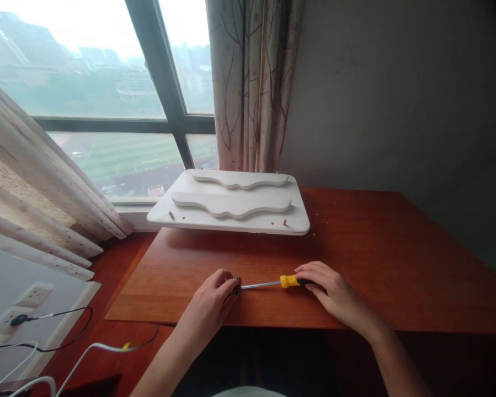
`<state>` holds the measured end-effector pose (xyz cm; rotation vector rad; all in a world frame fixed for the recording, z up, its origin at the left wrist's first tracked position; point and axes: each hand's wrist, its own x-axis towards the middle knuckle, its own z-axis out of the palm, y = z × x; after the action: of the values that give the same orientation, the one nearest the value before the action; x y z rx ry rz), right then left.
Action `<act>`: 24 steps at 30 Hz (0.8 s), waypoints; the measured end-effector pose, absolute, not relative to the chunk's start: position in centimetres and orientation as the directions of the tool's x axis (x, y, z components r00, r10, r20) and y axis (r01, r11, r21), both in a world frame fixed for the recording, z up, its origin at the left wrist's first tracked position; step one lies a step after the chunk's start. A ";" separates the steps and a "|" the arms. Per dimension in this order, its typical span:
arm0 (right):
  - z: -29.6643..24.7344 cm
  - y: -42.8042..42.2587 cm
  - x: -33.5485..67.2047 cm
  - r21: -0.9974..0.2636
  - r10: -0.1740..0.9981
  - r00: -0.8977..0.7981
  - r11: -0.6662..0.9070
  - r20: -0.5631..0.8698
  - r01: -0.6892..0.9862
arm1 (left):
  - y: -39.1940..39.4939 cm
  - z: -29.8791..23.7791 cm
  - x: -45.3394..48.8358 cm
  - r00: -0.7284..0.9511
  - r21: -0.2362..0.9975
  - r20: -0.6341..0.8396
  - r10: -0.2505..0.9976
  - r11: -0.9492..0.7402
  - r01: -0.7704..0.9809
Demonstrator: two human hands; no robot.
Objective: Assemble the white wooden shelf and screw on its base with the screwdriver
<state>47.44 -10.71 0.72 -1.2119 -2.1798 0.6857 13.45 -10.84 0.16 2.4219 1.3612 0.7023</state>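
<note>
Near the front edge of the wooden table [380, 264], my right hand [326, 286] is closed around the black end of a screwdriver [289, 281] with a yellow and black handle. Its metal shaft points left toward my left hand [217, 295]. There my fingers pinch a small dark piece [236, 285], and the screwdriver's tip meets it. The piece is mostly covered by my fingers, so its kind cannot be made out. Beyond both hands lies a white board [160, 212] with wooden dowels standing up near its edges.
Two wavy white strips [231, 207] rest on the board. Behind stand a window [107, 160] and patterned curtains [256, 82]. At the left, cables [86, 353] hang by a wall socket [35, 295]. A few small white crumbs lie right of the board.
</note>
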 end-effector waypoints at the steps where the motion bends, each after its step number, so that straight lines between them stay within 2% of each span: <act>1: 0.6 -10.8 47.7 -0.660 0.871 -0.443 0.461 0.210 0.593 | -11.0 0.2 13.6 0.440 0.466 0.275 0.855 -0.519 0.716; 15: 0.5 -12.2 48.8 -0.657 0.889 -0.417 0.430 0.189 0.619 | -11.8 0.0 14.5 0.456 0.495 0.291 0.841 -0.541 0.680; 24: 1.4 -12.0 48.5 -0.656 0.911 -0.394 0.371 0.120 0.657 | -11.7 -0.3 14.5 0.469 0.500 0.277 0.838 -0.543 0.674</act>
<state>48.49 -11.97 1.36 -1.3535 -2.1674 0.7216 14.45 -11.74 -0.28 2.4005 1.2818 0.7180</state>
